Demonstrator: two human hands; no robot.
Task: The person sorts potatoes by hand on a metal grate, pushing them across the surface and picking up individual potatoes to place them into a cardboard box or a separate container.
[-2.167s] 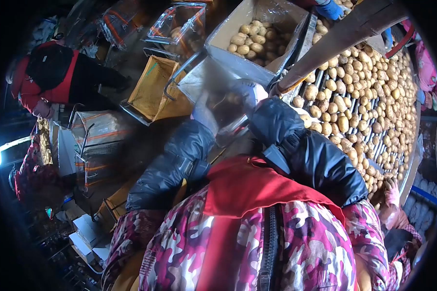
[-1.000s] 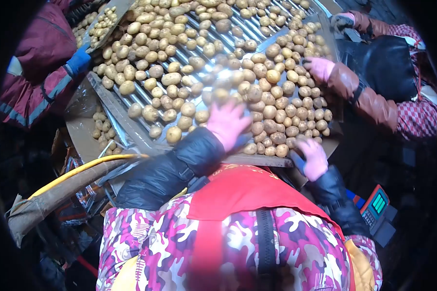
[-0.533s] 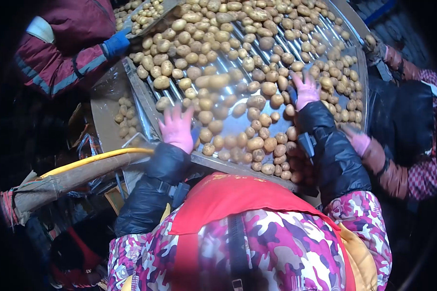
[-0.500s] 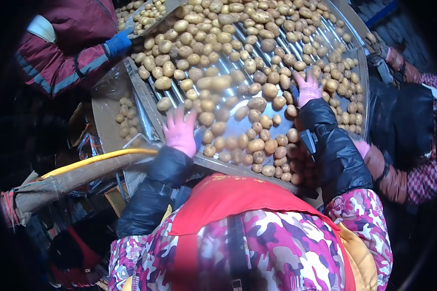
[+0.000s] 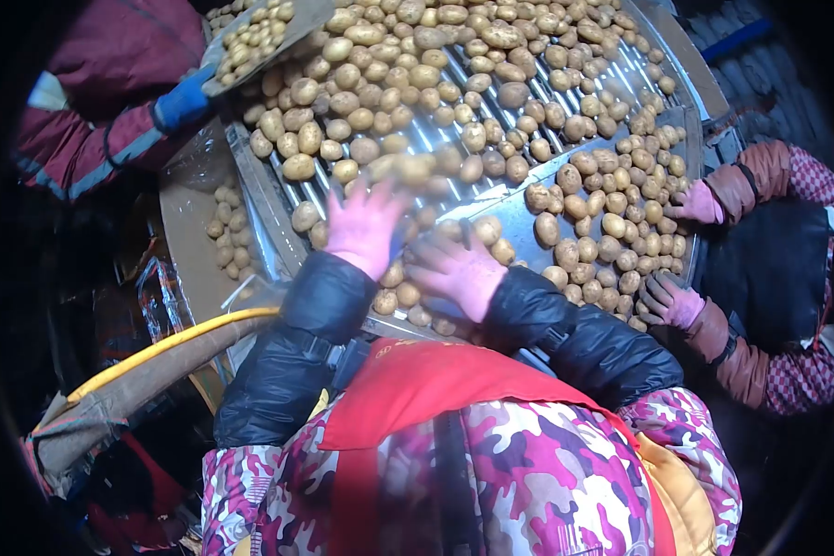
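Observation:
Pink gloves cover both my hands. My left hand [image 5: 366, 225] has its fingers spread over the near left part of the sorting table, close to the metal rollers [image 5: 426, 134]. My right hand [image 5: 459, 271] reaches left beside it, fingers stretched out over several potatoes [image 5: 406, 295] by the near edge. Some potatoes just beyond my left fingertips are smeared by motion. To the right of my right hand shows a bare strip of metal plate [image 5: 519, 227]. More potatoes [image 5: 602, 227] lie bunched on the plate's right side.
At right, a co-worker's two gloved hands [image 5: 674, 301] touch the table's edge. Upper left, another person's blue glove [image 5: 183, 97] holds a scoop-like tray [image 5: 296, 23] with potatoes. A yellow-edged chute [image 5: 171, 345] stands at left, near a cardboard box [image 5: 193, 218] with potatoes.
My right hand has swept left and nearer, beside my left hand, which has shifted slightly. Potatoes have left the middle of the plate. The right co-worker's hands have come onto the table's edge.

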